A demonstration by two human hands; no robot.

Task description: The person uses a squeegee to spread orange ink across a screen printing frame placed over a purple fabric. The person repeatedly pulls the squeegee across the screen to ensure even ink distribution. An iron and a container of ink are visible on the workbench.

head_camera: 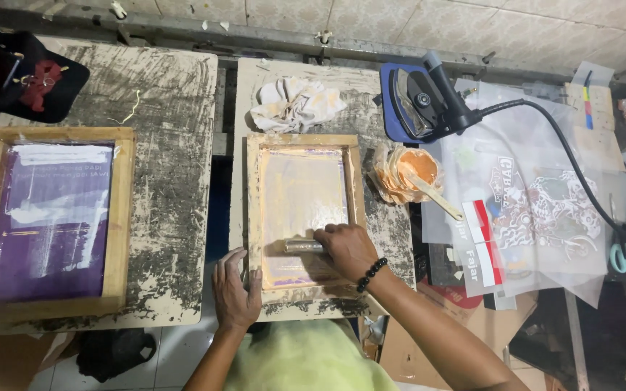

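- Right hand [347,250] is clamped on a squeegee [304,246]; blade lies across the lower mesh of the wooden screen-printing frame [303,213]
- Left hand [235,289] lies flat, fingers spread, pressing the frame's lower-left corner against the stained board [385,224]
- Second frame with purple screen [48,217] rests well apart to the left; crumpled rag [295,103] lies just beyond the first frame; ink cup [409,172] sits beside it

A second wooden screen frame [51,217] with a purple mesh lies on the stained left table [172,101]. A crumpled rag [295,103] sits at the back, near a blue-based heat tool [422,101] with a black cable. An orange paint cup [409,172] holds a stick beside clear printed film sheets [537,210] and teal scissors [623,257].
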